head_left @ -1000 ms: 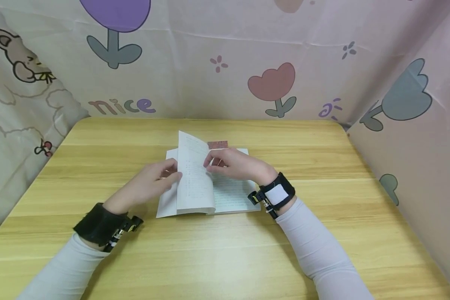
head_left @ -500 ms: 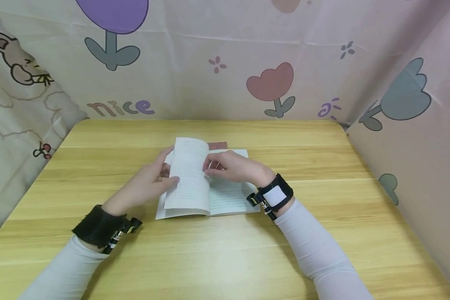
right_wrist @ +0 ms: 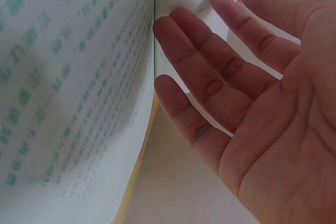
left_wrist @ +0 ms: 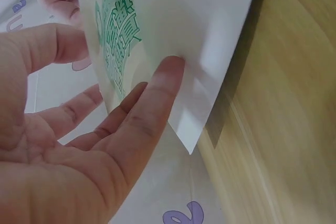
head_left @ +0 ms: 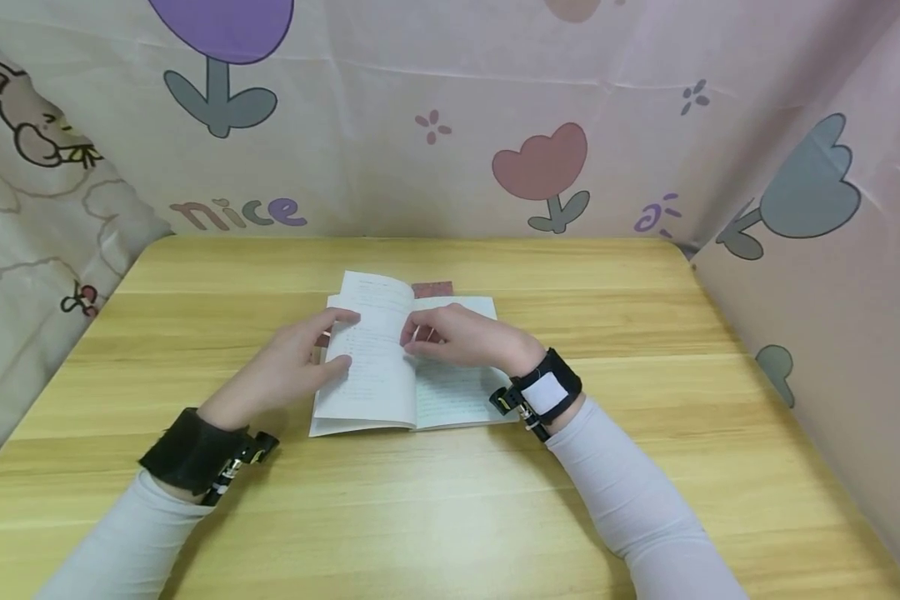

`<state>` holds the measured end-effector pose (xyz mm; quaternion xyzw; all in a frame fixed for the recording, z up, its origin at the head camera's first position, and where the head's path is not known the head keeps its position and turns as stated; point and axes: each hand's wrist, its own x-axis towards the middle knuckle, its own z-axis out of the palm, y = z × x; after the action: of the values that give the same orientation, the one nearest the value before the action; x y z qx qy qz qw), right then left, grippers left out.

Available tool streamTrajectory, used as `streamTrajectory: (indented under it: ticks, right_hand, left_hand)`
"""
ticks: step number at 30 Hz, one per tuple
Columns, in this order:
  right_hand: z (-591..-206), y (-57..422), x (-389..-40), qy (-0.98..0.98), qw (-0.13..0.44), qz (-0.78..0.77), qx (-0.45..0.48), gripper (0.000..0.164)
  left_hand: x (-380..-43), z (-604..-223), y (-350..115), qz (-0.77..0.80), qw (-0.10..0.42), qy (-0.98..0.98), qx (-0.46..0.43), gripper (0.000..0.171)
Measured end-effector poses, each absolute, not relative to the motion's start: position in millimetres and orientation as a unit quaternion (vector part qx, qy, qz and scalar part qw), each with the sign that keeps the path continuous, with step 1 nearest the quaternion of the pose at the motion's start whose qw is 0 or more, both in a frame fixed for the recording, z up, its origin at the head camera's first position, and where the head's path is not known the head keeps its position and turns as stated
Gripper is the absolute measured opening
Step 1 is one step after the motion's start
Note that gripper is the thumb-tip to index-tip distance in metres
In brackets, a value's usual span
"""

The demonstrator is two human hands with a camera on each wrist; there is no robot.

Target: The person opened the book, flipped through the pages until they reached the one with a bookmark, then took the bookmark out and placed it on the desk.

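Note:
An open book (head_left: 367,367) lies in the middle of the table. Its left leaf, slightly raised, shows small print, while the right page (head_left: 457,396) carries green-tinted text. My left hand (head_left: 288,358) holds the left leaf at its outer edge: thumb and index finger lie on top, and the left wrist view shows other fingers (left_wrist: 167,74) against its underside, beside large green characters (left_wrist: 121,30). My right hand (head_left: 472,337) is over the book's gutter, fingers loosely bent. In the right wrist view its fingertips (right_wrist: 167,27) are right at the page, with nothing visibly gripped.
The wooden table (head_left: 435,517) spreads around the book. A small reddish piece (head_left: 432,289) sticks out past the book's far edge. Behind and at both sides hangs a patterned cloth (head_left: 397,167). Black straps with small cameras (head_left: 525,408) are on both wrists.
The upright left leaf has swung left and come down. My left thumb and index finger have moved onto its face. My right hand has shifted slightly left at the gutter.

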<state>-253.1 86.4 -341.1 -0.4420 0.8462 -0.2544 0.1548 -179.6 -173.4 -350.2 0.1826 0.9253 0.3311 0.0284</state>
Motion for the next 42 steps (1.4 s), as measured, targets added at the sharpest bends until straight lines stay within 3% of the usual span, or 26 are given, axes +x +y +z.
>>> streamTrajectory:
  ticks: [15,34,42]
  right_hand:
    - [-343.0,84.1,-251.6,0.842,0.165,-0.249,-0.449,0.015]
    - [-346.6,86.7,-256.9,0.858,0.151,-0.209,-0.443,0.02]
    - [-339.5,104.7,-267.8,0.883,0.14,-0.212,-0.395,0.027]
  left_hand:
    - [-177.4,-349.3,-173.9,0.28,0.022,0.943,0.177,0.036]
    - [-182.2,-355.3,-177.8,0.243,0.051,0.956,0.157,0.043]
    - [-182.6,-359.2,-178.3,0.232,0.067,0.957,0.161,0.044]
